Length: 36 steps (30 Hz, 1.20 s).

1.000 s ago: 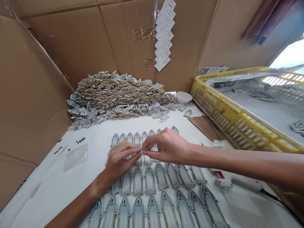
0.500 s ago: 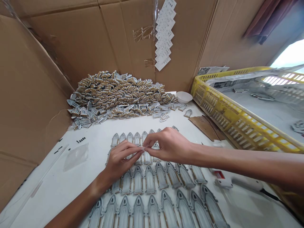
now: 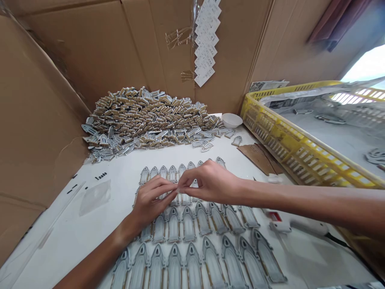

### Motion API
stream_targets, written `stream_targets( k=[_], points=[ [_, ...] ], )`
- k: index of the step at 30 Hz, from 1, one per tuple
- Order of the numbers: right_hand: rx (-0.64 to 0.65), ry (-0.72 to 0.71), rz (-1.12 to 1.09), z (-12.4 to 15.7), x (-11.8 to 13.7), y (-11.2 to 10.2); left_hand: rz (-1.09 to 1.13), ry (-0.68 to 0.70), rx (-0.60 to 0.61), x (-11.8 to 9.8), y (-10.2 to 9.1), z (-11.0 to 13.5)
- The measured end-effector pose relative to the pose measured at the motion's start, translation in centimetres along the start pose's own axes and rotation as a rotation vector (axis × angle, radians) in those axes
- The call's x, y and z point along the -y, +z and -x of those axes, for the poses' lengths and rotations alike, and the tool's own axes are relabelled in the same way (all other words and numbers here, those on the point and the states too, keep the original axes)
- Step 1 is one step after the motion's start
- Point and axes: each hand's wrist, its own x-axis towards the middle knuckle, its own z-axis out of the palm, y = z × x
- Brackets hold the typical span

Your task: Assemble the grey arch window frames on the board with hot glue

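My left hand [image 3: 154,199] and my right hand [image 3: 209,182] meet fingertip to fingertip over the rows of arched pieces. Both pinch a small whitish, see-through scrap [image 3: 178,189], mostly covered by the fingers, so its kind is unclear. Beneath them lie several rows of grey arched pieces [image 3: 174,263] with pointed tops and pale middles, laid side by side on the white table [image 3: 99,237]. My hands and forearms hide parts of the middle rows.
A heap of similar arched pieces [image 3: 150,116] rests against the cardboard wall [image 3: 90,52]. Right of it are a white bowl [image 3: 231,120] and a yellow crate [image 3: 276,136]. Under my right forearm lies a white glue gun [image 3: 309,226] with a cord. Clear plastic film [image 3: 95,197] lies left.
The view has shifted slightly. My hands keep their fingertip pinch together, with hardly any movement between them.
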Motion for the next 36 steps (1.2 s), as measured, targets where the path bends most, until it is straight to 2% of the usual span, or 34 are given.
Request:
stream_targets(
  k=[3,9,36],
  points=[
    [0.009,-0.011,0.014,-0.01,0.06,-0.08,0.004,0.002,0.004,-0.05,-0.01,-0.03],
    [-0.025,0.054,0.047,-0.08,-0.08,-0.47,-0.002,-0.019,-0.009,-0.37,0.18,-0.22],
    [-0.036,0.034,0.034,0.04,-0.29,-0.17,0.003,0.001,-0.007,-0.51,0.40,-0.39]
  ],
)
